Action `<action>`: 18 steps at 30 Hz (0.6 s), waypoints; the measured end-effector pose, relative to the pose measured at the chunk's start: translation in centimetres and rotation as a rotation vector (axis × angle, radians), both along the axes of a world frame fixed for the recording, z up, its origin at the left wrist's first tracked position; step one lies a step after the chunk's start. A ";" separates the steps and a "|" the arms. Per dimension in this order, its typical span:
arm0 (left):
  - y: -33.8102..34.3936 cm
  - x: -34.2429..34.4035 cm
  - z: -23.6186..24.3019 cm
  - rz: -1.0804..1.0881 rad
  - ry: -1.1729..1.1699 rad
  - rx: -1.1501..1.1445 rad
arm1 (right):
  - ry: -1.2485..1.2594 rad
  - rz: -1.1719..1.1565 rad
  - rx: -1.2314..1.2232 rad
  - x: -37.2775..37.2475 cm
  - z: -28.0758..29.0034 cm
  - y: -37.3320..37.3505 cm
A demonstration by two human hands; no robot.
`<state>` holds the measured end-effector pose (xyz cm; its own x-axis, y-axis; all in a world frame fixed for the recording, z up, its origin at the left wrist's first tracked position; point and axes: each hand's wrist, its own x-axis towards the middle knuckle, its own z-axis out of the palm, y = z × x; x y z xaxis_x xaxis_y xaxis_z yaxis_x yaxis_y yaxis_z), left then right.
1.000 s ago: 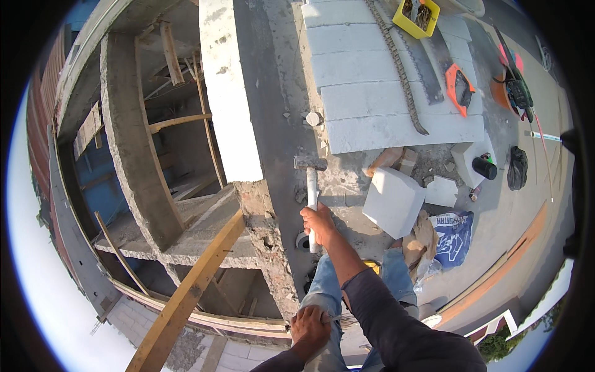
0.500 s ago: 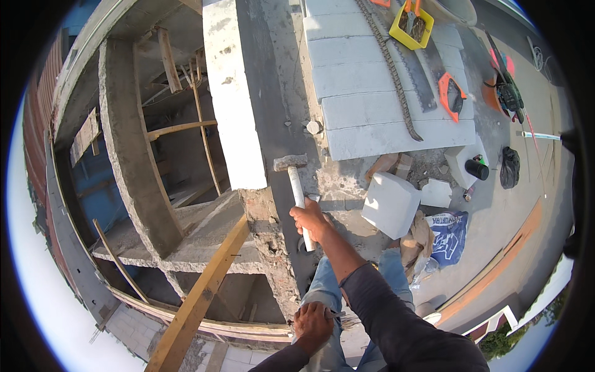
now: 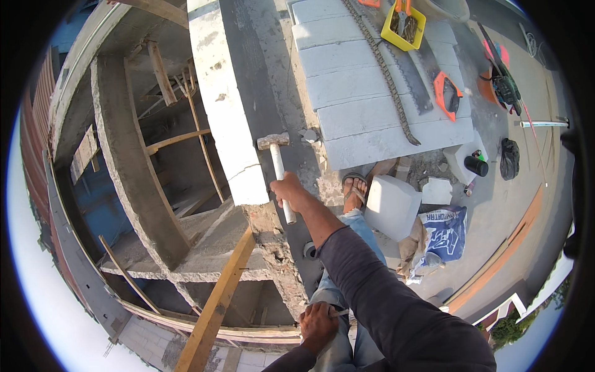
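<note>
My right hand (image 3: pixel 288 191) is closed around the pale handle of a hammer (image 3: pixel 273 141). Its blocky, dusty head hangs above the dark strip, close to the right edge of a white block wall (image 3: pixel 220 93). A crack line crosses that wall near its near end, where rough brickwork (image 3: pixel 263 226) begins. My left hand (image 3: pixel 318 323) rests by my knee, fingers curled round a thin grey piece whose end alone sticks out; its kind is hidden. My sandalled foot (image 3: pixel 354 189) stands right of the hammer.
Left of the wall drops a deep opening with concrete beams (image 3: pixel 133 155) and a wooden plank (image 3: pixel 217 297). At right lie pale blocks (image 3: pixel 347 93), an orange-handled saw (image 3: pixel 447 96), a yellow tub (image 3: pixel 387 31), a white block (image 3: pixel 392 208) and a blue-white bag (image 3: pixel 446 232).
My right hand and the hammer have moved left and up toward the white wall. A crack now shows in the wall. My foot has come into fuller view; my left hand stays by the knee.
</note>
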<state>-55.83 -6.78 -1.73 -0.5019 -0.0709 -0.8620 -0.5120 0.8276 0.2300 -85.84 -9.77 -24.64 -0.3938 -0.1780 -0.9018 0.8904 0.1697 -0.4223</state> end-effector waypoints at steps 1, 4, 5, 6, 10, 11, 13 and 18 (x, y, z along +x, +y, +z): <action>0.0 -1.0 0.1 -0.009 -0.020 -0.024 | -0.045 -0.057 -0.064 0.0 0.1 1.1; -0.5 -4.4 -0.2 0.058 0.000 -0.011 | 0.037 -0.160 -0.087 0.8 1.9 4.2; -0.5 -5.1 0.2 0.056 -0.043 -0.002 | 0.083 -0.244 -0.059 1.3 2.6 4.6; -0.4 -5.8 0.4 0.045 -0.068 0.002 | 0.101 -0.317 0.058 1.5 3.0 4.9; -0.3 -7.6 1.3 0.006 -0.115 -0.044 | 0.468 -0.611 0.554 1.2 2.0 0.7; -0.3 -8.1 1.4 0.015 -0.081 -0.044 | 0.540 -0.494 0.653 0.8 1.0 -0.4; -0.7 -9.7 1.6 0.009 -0.034 -0.057 | 0.347 -0.286 0.485 -0.4 -0.7 -1.7; -3.3 -14.8 3.9 0.073 0.027 -0.041 | -0.154 -0.003 0.021 -2.7 1.2 5.6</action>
<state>-70.59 -10.03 2.13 -0.5167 -0.1432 -0.8441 -0.5656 0.7972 0.2110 -88.52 -4.17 -23.46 -0.2514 -0.1577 -0.9549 0.9449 0.1739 -0.2775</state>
